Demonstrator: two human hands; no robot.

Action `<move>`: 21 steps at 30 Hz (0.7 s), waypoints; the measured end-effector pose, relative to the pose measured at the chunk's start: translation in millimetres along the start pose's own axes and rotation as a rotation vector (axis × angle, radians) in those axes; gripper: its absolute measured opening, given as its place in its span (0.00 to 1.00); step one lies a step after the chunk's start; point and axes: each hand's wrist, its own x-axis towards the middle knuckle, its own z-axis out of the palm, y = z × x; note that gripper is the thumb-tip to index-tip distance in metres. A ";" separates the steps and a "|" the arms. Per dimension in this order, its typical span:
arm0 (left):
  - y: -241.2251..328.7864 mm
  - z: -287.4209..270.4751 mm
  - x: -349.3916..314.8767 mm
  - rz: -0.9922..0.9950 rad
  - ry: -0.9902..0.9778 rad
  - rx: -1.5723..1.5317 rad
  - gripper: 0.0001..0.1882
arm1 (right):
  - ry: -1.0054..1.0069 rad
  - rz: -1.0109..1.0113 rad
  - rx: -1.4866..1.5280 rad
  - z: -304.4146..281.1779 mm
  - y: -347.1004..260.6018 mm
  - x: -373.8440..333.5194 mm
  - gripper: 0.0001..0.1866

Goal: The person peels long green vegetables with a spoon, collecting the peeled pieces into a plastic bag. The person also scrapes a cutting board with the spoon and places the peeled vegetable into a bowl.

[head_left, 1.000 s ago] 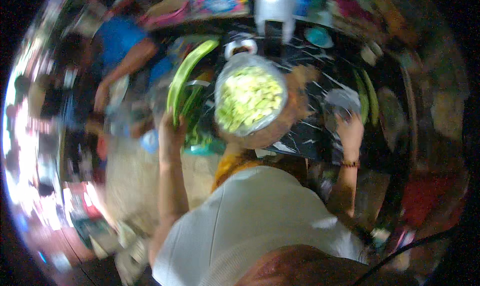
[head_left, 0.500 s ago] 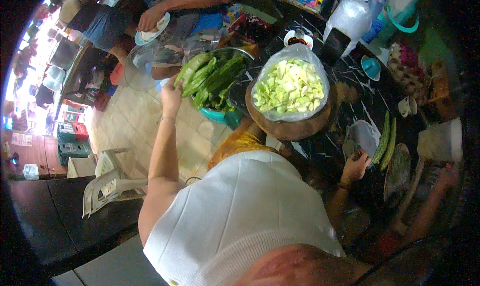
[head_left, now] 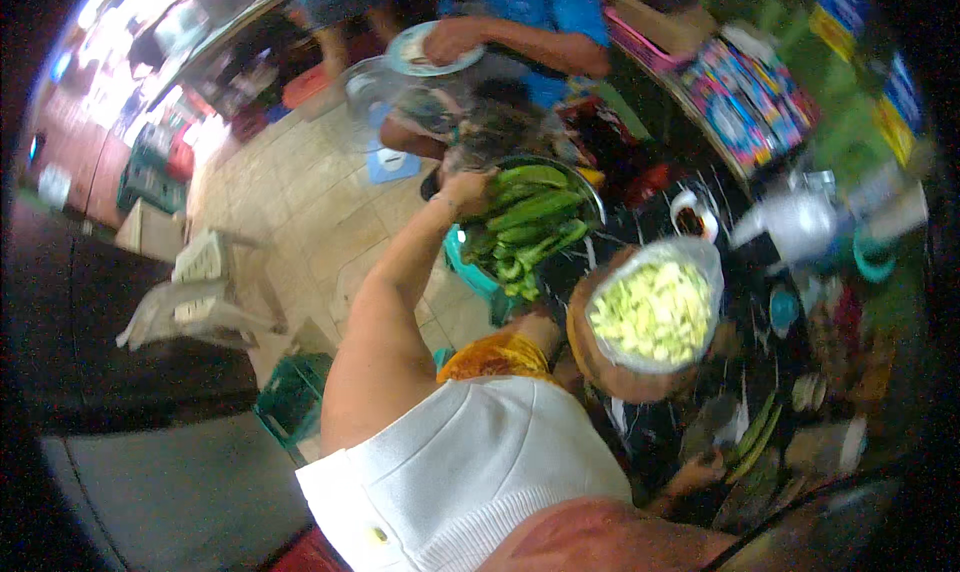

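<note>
Reaching to the bowl (head_left: 600, 204), the left hand (head_left: 470, 194) touches green vegetables (head_left: 532, 212) lying inside; finger closure cannot be determined. The right hand (head_left: 701, 469) sits beside two slender gourds (head_left: 758, 440), its fingers too blurred to judge.

The left arm (head_left: 375, 337) is stretched from the lower left toward the upper centre, slightly bent, and the left grip (head_left: 468, 193) is held at its end, blurred. The right forearm (head_left: 676, 487) is mostly hidden at lower right; the right grip (head_left: 706, 466) is blurred too.
</note>
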 end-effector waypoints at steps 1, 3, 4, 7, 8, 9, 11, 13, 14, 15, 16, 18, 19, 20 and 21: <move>-3.9 4.5 9.5 0.046 -0.043 -0.074 0.40 | 0.133 -0.071 0.073 -2.9 8.0 8.8 0.16; -3.8 3.8 10.0 0.013 0.053 -0.126 0.37 | 0.107 -0.040 -0.015 -5.5 17.3 23.3 0.17; 13.2 -15.7 -3.3 0.018 0.124 -0.093 0.36 | 0.072 0.006 -0.100 -5.6 20.6 26.0 0.18; 18.3 -13.0 -21.1 0.102 0.361 0.054 0.31 | -0.038 0.084 -0.301 6.3 23.6 50.0 0.19; 17.0 -6.8 -22.4 0.108 0.344 0.077 0.31 | -0.065 0.098 -0.357 9.2 26.8 55.5 0.20; 16.6 -1.9 -22.4 0.116 0.328 0.100 0.31 | -0.087 0.117 -0.409 9.5 31.5 60.1 0.21; 23.5 -25.1 -33.1 0.052 0.102 -0.239 0.28 | -0.125 0.145 -0.506 7.2 41.5 61.0 0.22; 16.0 -40.2 -26.2 0.036 -0.174 -0.632 0.27 | -0.157 0.157 -0.575 7.9 49.4 67.2 0.24; 12.0 -28.3 -22.4 0.159 -0.043 -0.631 0.26 | -0.167 0.158 -0.602 10.0 51.8 71.6 0.25; 6.3 -14.7 -14.0 0.230 -0.002 -0.548 0.26 | -0.181 0.158 -0.633 14.0 53.9 77.2 0.25; 5.5 -10.7 -8.7 0.304 0.033 -0.464 0.26 | -0.196 0.158 -0.659 15.4 61.1 80.0 0.26; 5.4 0.8 -4.8 0.354 0.121 -0.335 0.27 | -0.179 0.134 -0.658 26.2 72.3 85.4 0.28; 19.4 -8.8 -10.7 0.351 0.167 -0.297 0.28 | -0.124 0.099 -0.595 30.1 99.8 83.1 0.30; 30.7 -16.8 -15.9 0.345 0.216 -0.263 0.29 | -0.070 0.056 -0.532 33.0 126.6 83.7 0.32; 34.2 -20.3 -19.0 0.339 0.267 -0.293 0.28 | -0.015 0.008 -0.461 36.7 144.8 85.7 0.34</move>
